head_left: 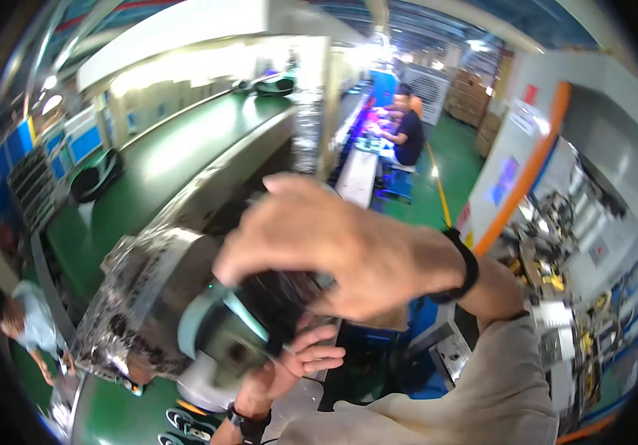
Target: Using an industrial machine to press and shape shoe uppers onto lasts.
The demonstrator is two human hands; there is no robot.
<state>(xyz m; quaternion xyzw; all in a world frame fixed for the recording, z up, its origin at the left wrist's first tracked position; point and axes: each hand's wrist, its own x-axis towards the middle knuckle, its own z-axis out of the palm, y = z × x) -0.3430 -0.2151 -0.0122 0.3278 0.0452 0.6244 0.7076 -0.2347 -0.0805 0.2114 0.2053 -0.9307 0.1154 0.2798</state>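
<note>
Nearest, the right hand (330, 248) curls, too blurred to tell whether its fingers grip the teal-edged dark piece (247, 317) at its 8 o'clock. At the piece's 5 o'clock, the left hand's (283, 371) fingers spread loosely; weak support could let it slip.

The right hand (326, 241) curls inward; the left hand (286, 371) is outstretched.
</note>
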